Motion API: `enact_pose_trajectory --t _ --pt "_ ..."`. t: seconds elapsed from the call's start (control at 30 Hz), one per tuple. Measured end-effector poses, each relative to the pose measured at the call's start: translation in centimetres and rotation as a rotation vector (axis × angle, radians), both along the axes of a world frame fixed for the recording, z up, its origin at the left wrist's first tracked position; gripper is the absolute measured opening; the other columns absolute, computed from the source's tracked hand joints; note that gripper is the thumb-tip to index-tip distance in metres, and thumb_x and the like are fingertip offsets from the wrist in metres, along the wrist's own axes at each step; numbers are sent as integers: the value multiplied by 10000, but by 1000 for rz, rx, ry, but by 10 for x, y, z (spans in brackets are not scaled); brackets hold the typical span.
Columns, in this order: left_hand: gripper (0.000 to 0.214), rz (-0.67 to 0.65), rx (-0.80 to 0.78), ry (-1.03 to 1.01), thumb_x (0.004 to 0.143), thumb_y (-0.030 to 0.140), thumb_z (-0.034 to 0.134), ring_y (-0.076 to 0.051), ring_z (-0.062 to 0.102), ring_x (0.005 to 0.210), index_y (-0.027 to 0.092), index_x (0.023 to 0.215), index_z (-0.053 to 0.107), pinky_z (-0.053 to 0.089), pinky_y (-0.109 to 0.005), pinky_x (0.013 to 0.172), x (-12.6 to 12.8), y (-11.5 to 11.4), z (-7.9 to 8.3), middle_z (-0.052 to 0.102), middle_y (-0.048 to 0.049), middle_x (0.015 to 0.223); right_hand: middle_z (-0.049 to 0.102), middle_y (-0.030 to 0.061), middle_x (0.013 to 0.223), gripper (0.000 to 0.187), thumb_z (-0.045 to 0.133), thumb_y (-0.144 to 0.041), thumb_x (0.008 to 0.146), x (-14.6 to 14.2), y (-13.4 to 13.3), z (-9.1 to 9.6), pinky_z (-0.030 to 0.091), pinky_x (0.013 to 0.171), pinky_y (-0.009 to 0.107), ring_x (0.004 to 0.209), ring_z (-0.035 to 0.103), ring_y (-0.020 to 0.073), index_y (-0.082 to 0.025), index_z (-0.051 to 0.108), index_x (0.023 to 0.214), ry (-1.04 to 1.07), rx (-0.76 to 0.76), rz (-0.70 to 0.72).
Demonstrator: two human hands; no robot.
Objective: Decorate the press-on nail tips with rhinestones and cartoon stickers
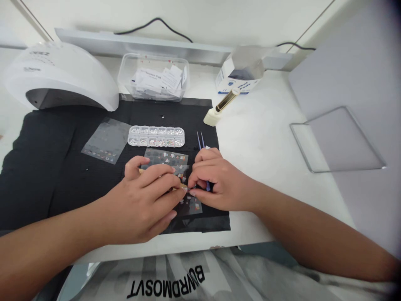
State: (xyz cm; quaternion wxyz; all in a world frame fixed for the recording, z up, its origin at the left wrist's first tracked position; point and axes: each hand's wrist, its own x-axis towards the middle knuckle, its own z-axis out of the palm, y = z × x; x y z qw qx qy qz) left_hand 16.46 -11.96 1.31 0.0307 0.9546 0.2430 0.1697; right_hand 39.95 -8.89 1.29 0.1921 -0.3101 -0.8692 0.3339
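My left hand (147, 200) is closed in a pinch over the sticker sheets, its index finger and thumb tip meeting at a small pale piece I cannot make out. A bit of something yellowish shows between its fingers. My right hand (216, 177) pinches at the same spot, fingertips almost touching the left ones. Purple tweezers (203, 141) pass under or through my right hand, tips pointing away; whether they are gripped or lying there I cannot tell. Clear sticker sheets (166, 157) with small printed figures lie beneath both hands on a black mat (103, 184).
Beyond the hands sits a clear compartment case (156, 136) of tiny gems, beside another sticker sheet (105, 140). A cream bottle (213, 117) with a gold-black cap stands right. Farther back are a white lamp (72, 71), a plastic tub (125, 77) of alcohol pads and an open box (230, 79).
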Motion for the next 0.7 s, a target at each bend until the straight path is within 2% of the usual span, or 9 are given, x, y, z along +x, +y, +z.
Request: enact_pose_trajectory --t 0.4,0.6,0.7 --pt "245 7 3 -16 878 256 529 -286 546 1101 187 1090 630 234 -529 1019 0 -1 0 675 -64 1017 544 -19 622 68 643 -127 748 6 3 4 312 775 343 787 485 177 -168 629 801 -6 118 24" --pt "237 13 11 -33 879 245 529 -283 554 1091 190 1087 628 240 -531 1013 1 -1 0 682 -55 1007 555 -13 631 102 568 -96 764 14 10 4 326 788 351 784 471 179 -189 565 721 -25 203 39" --pt "259 15 19 -34 871 252 544 -287 556 1088 194 1107 635 249 -534 1009 0 0 1 685 -57 1016 562 -2 632 128 545 -104 793 22 16 5 321 786 363 791 469 193 -194 548 702 -73 305 -3"
